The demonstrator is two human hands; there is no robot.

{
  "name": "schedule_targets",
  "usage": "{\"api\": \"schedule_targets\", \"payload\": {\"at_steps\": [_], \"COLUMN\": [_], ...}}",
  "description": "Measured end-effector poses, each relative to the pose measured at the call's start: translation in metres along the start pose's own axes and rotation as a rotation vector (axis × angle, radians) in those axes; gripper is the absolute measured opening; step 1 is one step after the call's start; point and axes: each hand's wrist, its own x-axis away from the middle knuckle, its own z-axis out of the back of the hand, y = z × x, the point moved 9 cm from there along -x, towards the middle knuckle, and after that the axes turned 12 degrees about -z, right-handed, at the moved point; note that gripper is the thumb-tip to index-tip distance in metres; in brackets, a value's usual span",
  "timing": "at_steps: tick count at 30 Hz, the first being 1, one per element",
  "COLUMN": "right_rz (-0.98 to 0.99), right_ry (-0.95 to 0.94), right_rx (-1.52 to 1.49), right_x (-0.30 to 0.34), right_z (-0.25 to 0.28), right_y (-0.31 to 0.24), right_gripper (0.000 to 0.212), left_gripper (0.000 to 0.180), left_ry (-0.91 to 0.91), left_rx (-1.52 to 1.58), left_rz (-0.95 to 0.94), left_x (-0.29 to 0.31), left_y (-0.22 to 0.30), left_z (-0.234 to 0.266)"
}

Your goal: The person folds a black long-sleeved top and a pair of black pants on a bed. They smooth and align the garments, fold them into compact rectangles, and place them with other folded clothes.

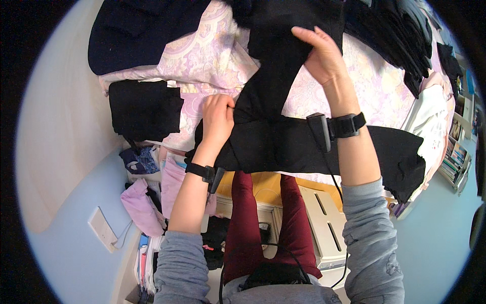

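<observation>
A black garment [276, 144] lies across the near edge of the bed, with one part running sideways and a narrower part stretching away to the far side. My left hand [218, 116] is closed, its fingertips pinching the garment's edge left of the narrow part. My right hand [325, 60] hovers at the narrow part's upper right, fingers stretched and apart with nothing in them. Each wrist wears a black strap with a small device, and a cable hangs from the right one. What kind of garment this is cannot be made out.
A patterned pink sheet [202, 58] covers the bed. A folded black cloth [146, 109] sits at left, dark clothes [147, 35] at far left, more dark clothing [390, 38] at far right. Below stand a cream slatted stool [324, 223] and piled clothes [142, 202]. A bookshelf [458, 152] stands right.
</observation>
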Motion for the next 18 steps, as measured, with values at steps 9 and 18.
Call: {"api": "schedule_targets", "payload": {"at_steps": [9,18], "right_rz": [0.043,0.156], "right_ry": [-0.377,-0.799], "right_rx": [0.773,1.676], "right_x": [0.15,0.331], "right_z": [-0.094,-0.052], "right_y": [0.006,0.189], "right_gripper": [0.019,0.005], "left_gripper": [0.016,0.04], "left_ry": [-0.532,0.055], "left_rx": [0.733,1.354], "left_rz": [0.544,1.041], "left_x": [0.107,0.11], "left_y": [0.023,-0.011], "left_z": [-0.067,-0.071]}}
